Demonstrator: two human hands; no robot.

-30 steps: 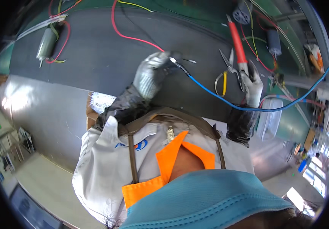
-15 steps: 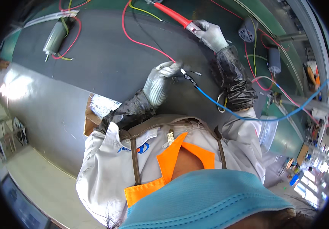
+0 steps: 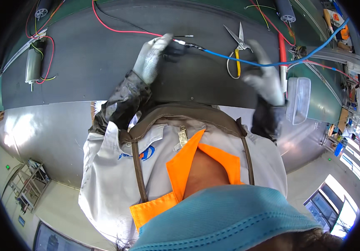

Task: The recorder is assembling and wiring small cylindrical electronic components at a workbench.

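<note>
My left hand (image 3: 151,56), in a pale grey work glove, is closed round the red wire (image 3: 134,32) near its end. There the wire meets a white connector joined to a black-wrapped blue cable (image 3: 230,58), which runs off to the right. My gloved right hand (image 3: 269,77) is apart from it, thumb and fingers spread, a little blurred, and looks empty. Just right of that hand lies a red stick-like tool (image 3: 282,48) with a pale end. Left of it rest scissors (image 3: 238,44) with pale blades and a yellow handle. A black wire (image 3: 117,19) passes behind the red one.
A grey motor with wires (image 3: 33,62) lies at the left of the dark mat (image 3: 88,54); other motors (image 3: 286,12) are at the far edge. A clear plastic box (image 3: 299,100) stands right of my right arm. The blue cable arches over the right side.
My right hand has let go of the red tool, which now lies at the right, and has moved nearer to me. My left hand, still on the red wire, has shifted left and away.
</note>
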